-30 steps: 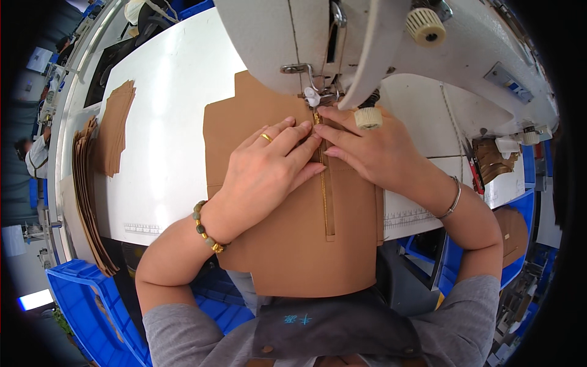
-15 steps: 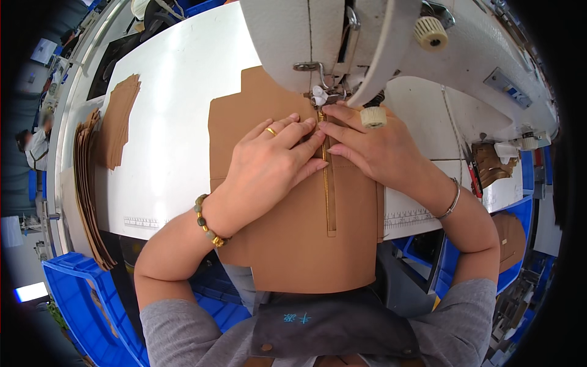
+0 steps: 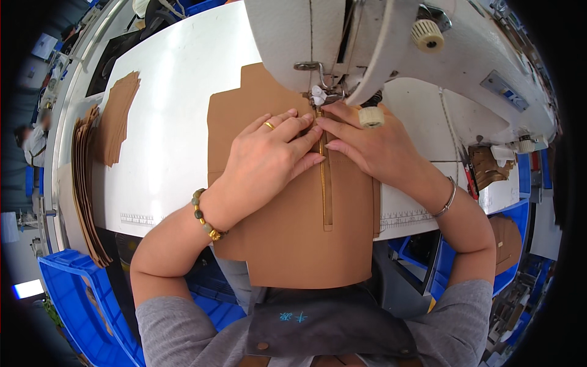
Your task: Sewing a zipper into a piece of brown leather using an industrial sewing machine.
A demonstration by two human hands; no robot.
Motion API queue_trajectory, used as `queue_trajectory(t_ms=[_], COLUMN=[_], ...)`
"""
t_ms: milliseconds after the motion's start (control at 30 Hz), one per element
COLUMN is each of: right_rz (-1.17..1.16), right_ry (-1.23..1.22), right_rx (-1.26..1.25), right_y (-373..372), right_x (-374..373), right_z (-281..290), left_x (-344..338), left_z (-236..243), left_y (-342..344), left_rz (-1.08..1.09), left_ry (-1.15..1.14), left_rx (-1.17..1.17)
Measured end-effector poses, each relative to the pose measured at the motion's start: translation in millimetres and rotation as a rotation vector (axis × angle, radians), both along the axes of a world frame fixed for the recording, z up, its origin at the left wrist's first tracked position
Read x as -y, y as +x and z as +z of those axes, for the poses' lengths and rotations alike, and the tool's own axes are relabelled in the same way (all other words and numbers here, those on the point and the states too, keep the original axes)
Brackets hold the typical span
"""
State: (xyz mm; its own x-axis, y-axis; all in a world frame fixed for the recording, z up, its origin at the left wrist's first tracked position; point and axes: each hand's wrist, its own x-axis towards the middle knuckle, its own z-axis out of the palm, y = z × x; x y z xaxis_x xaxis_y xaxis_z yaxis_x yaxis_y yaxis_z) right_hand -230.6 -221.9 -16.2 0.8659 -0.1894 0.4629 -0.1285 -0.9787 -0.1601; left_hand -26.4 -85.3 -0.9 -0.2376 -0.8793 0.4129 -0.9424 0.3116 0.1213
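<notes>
Fingers (image 3: 293, 131) of my left hand (image 3: 266, 162) lie flat and close together on the brown panel (image 3: 293, 244), tips touching the zipper (image 3: 323, 177); those of my right hand (image 3: 373, 147) are also stretched out flat, pressing the panel just right of the zipper, clamped on nothing. The panel lies on the white table (image 3: 165, 122), its far end under the sewing machine (image 3: 367, 37) at the presser foot (image 3: 324, 98), its near end hanging over the table edge toward me. A stack of brown pieces (image 3: 116, 116) lies well to the left.
</notes>
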Motion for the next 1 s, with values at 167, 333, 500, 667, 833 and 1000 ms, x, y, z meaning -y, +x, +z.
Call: queue_trajectory(t_ms=[167,333,500,667,833,1000], right_rz=[0.004,0.040,0.046,-0.048,-0.100,0.103], right_ry=[-0.032,-0.122,-0.104,0.002,0.149,0.155], right_rx=[0.025,0.024,-0.001,0.014,0.192,0.211], right_y=[1.0,-2.5,-23.8,-63.2,-87.3,-60.0], right_x=[1.1,3.7,-7.4,-33.8,-75.5,-101.4], right_z=[-1.2,3.5,23.3,51.8,39.2,6.2], left_x=[-2.6,-46.4,-120.5,-123.2,-114.8,-116.4], left_z=[-3.0,9.8,15.3,12.5,41.6,47.9], left_y=[0.1,-23.6,-72.0,-67.6,-35.2,-33.9], left_rz=[0.010,0.010,-0.055,-0.026,0.114,0.304], left_ry=[0.004,0.167,0.384,0.263,0.465,0.584], left_rx=[0.014,0.074,0.099,-0.010,-0.737,-1.039])
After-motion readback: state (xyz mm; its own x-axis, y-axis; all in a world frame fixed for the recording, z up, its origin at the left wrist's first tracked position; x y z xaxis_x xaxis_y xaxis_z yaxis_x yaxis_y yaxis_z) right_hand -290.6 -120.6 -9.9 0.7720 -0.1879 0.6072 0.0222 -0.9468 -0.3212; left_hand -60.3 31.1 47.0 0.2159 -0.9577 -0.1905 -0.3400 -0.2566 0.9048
